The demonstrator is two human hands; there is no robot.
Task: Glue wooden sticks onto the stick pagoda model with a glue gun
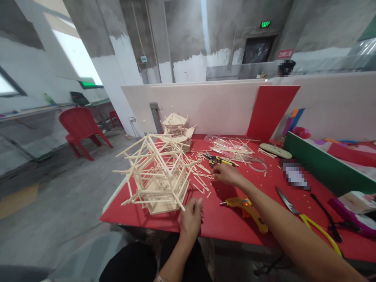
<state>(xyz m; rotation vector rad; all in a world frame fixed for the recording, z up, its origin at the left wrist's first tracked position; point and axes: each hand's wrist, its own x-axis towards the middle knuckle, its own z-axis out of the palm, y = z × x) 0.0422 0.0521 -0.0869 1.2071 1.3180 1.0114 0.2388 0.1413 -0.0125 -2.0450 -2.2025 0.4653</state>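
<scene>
A pavilion-like model frame of thin wooden sticks (158, 176) stands at the left of the red table. My left hand (191, 219) is beside its front right corner, close to the end of a slanted stick. The fingers are curled together, and anything between them is hidden. My right hand (227, 174) reaches over the loose sticks (201, 182), close to yellow-and-black pliers (220, 159). Its fingers are bent and close together; what they hold, if anything, cannot be made out. Below the right forearm lies a yellow glue gun (245, 209) with an orange light on.
Behind the frame stands a roofed stick model (175, 129). Plastic-wrapped sticks (230, 148) lie at the back. Yellow-handled scissors (302, 215) are at right, before a green board (329, 168). A white partition (199, 109) borders the table; a red chair (80, 125) is at left.
</scene>
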